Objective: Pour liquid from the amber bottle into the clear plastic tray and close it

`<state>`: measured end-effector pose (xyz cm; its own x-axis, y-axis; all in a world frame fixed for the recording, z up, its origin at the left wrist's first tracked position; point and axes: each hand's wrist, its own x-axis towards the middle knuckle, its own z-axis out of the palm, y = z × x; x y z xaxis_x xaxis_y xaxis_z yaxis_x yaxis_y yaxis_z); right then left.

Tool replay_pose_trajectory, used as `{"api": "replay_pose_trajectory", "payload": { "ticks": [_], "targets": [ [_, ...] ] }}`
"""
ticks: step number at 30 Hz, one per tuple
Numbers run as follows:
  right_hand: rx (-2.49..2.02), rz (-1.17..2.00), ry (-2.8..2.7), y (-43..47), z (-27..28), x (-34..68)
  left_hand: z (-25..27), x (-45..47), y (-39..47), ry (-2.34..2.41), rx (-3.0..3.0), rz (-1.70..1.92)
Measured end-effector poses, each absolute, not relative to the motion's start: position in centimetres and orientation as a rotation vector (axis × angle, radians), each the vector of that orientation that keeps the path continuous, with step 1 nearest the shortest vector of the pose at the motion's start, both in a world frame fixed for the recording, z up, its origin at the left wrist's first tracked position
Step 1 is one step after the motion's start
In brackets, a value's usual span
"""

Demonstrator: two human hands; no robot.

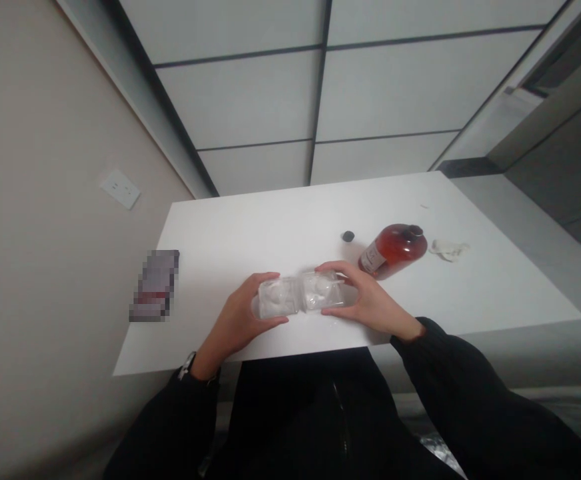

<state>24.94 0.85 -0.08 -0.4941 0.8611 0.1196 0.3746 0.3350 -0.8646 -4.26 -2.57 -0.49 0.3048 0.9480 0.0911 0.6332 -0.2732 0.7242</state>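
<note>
Two clear, square-sided containers stand side by side near the front edge of the white table, touching or nearly so. Around the left clear container (278,297) my left hand (238,317) is closed, thumb on the near side and fingers on the far side. My right hand (368,300) grips the right clear container (323,291) in the same way. Both look whitish inside; what they contain cannot be made out. Just beyond my right hand is a reddish-amber bottle (395,250) with a pale label, and a small black cap (348,236) lies left of it.
A crumpled white tissue (449,250) lies right of the bottle. At the left edge of the white table (250,227) is a pixelated, greyish flat object (154,283). A wall with a socket (121,189) borders the left side; pale panelled doors (250,100) stand behind.
</note>
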Motion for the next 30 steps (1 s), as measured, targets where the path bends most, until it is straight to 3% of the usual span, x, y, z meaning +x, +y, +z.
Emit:
{"api": "replay_pose_trajectory", "payload": {
  "ticks": [17, 30],
  "targets": [
    [-0.933, 0.993, -2.099, 1.0, -0.5, 24.7, -0.7, -4.0, -2.4, 1.343, 2.003, 0.699],
    [-0.919, 0.924, -2.069, 1.2, 1.1, 25.0, 2.0, -4.2, -2.6, 1.326, 2.055, 0.74]
  ]
}}
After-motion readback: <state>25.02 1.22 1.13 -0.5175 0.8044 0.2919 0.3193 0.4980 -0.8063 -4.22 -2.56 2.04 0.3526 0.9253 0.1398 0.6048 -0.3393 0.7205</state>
